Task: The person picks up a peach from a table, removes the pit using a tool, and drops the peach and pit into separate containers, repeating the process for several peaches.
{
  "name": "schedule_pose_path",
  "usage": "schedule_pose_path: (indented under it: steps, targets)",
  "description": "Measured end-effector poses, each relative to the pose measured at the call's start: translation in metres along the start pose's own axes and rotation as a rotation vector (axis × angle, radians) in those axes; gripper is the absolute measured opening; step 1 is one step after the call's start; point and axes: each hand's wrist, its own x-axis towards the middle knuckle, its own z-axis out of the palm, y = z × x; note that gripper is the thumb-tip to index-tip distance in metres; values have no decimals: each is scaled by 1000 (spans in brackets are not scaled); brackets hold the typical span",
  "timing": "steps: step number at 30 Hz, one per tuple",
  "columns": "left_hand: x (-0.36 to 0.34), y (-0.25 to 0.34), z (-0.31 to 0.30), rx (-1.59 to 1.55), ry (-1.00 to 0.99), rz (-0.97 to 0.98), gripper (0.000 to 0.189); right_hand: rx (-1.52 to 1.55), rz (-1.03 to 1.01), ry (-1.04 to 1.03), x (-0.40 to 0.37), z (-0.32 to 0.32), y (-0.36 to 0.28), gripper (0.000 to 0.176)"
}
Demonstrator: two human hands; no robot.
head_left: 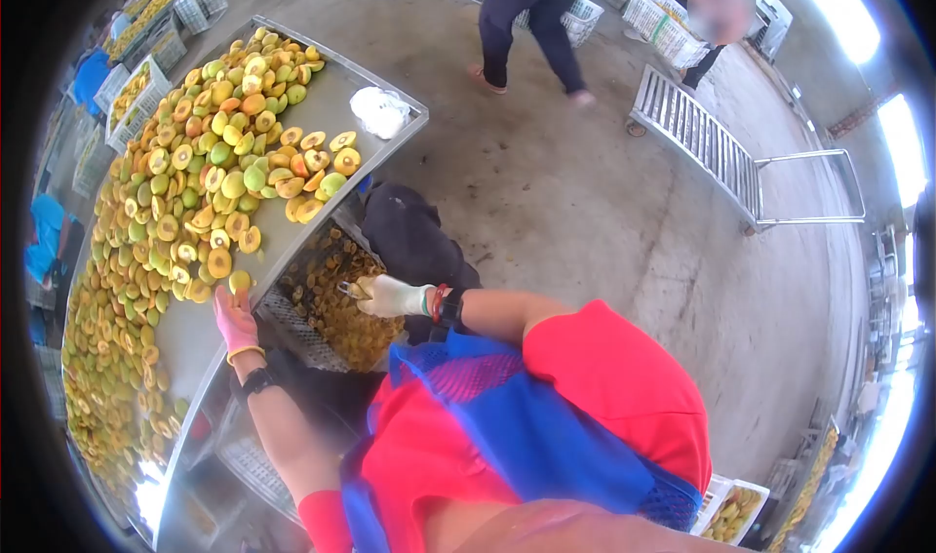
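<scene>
My left hand point(236, 325), in a pink glove, is at the metal table's edge with a yellow fruit half point(240, 281) at its fingertips. My right hand point(390, 296), in a white glove, is closed around a small metal tool point(347, 288); its exact kind is too small to tell. Below the right hand stands a plastic crate point(301, 327) holding many brownish-yellow fruit pieces point(356, 338). Halved yellow-green stone fruits point(224, 184), some with the pit showing, lie heaped across the metal table point(200, 343).
A white plastic bag point(380, 112) lies on the table's far corner. Beyond it a person in dark trousers point(526, 21) walks, and another handles a crate point(665, 26). A flat metal cart point(697, 138) stands to the right. A fruit crate point(733, 512) is behind me.
</scene>
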Motion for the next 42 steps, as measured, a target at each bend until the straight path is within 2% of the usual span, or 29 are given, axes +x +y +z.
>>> schedule_pose_path:
  steps: [9,12,15,18,21,22,25,26,29,31,33,35,36,42]
  targets:
    - [-26,10,25,278,49,95,67,-48,-31,34,1,1,3,28]
    - [-2,7,13,578,66,156,72,-11,-38,35,-1,1,5,25]
    - [31,7,-1,1219,156,293,75,-49,-27,16,4,6,7,21]
    - [84,-17,-44,1682,131,426,78,-49,-78,48,0,5,6,21]
    - [8,17,38,1482,90,53,75,-114,-125,82,7,12,21,21]
    - [10,18,39,1510,64,-3,81,-69,-98,58,6,10,17,22]
    - [-4,20,58,1739,127,81,79,-18,-20,33,2,6,7,23]
    - [4,15,51,1722,150,134,76,6,-37,42,1,6,5,24]
    - [24,7,35,1628,125,142,66,-145,-162,158,5,11,15,16]
    - [15,12,41,1625,84,200,58,-686,-824,239,16,12,41,10]
    - [4,16,50,1701,97,248,70,-742,-723,130,23,22,60,9]
    - [1,23,56,1697,61,162,76,-726,-714,127,18,16,49,13]
    - [3,23,58,1744,37,114,74,3,-80,80,16,25,41,15]
    - [9,21,51,1623,-13,86,70,130,-32,34,17,23,44,15]
